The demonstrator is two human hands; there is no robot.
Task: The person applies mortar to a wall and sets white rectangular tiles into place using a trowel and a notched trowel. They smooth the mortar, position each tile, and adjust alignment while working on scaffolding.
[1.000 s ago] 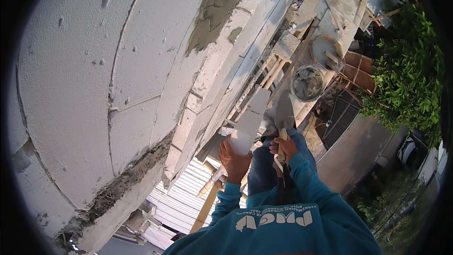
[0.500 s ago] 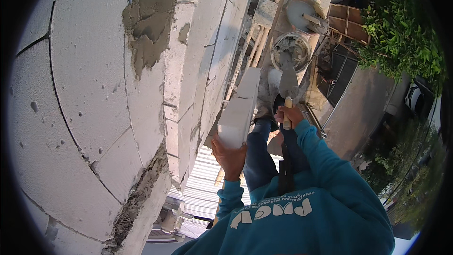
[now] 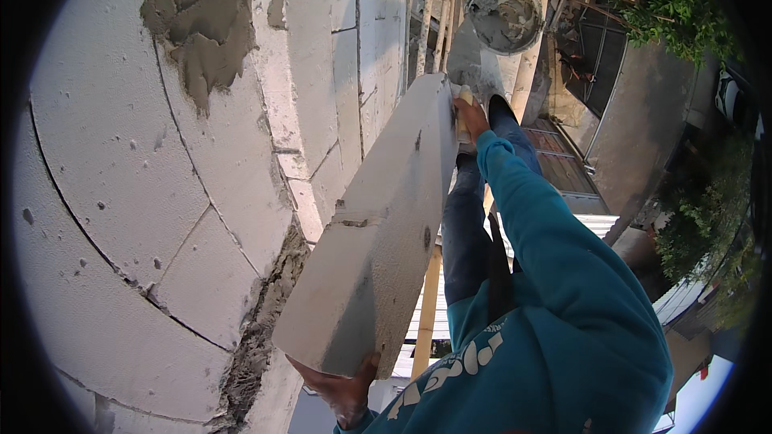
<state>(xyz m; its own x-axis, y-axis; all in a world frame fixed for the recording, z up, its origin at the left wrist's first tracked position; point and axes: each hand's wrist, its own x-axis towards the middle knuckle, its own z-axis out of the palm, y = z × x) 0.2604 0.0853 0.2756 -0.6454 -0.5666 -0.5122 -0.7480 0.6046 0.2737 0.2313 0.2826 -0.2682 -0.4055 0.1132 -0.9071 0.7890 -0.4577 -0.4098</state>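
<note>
A long pale lightweight block [image 3: 370, 217] slants across the middle of the view, with my left hand [image 3: 342, 390] gripping its lower end, fingers partly hidden behind it. Beside the block's upper end, my right hand [image 3: 474, 116] grips a trowel [image 3: 464, 108] by its light wooden handle. The trowel's grey blade reaches upward toward a bucket of wet grey mortar [image 3: 503, 16]. To my left is a wall of white blocks [image 3: 104, 177], with a grey mortar patch [image 3: 197, 32] and a rough mortar seam [image 3: 261, 313] on it.
A narrow plank walkway [image 3: 535, 56] with wooden bars [image 3: 438, 32] lies beyond my legs and feet. Far below on the right are a dark gate [image 3: 591, 48], a paved strip [image 3: 643, 104], leafy trees [image 3: 667, 0] and a white vehicle [image 3: 728, 96]. Corrugated roofing [image 3: 595, 225] shows below me.
My left hand has moved down toward me, bringing the block with it, so the block now looms larger and nearer. The view has shifted, and the bucket now sits higher in it.
</note>
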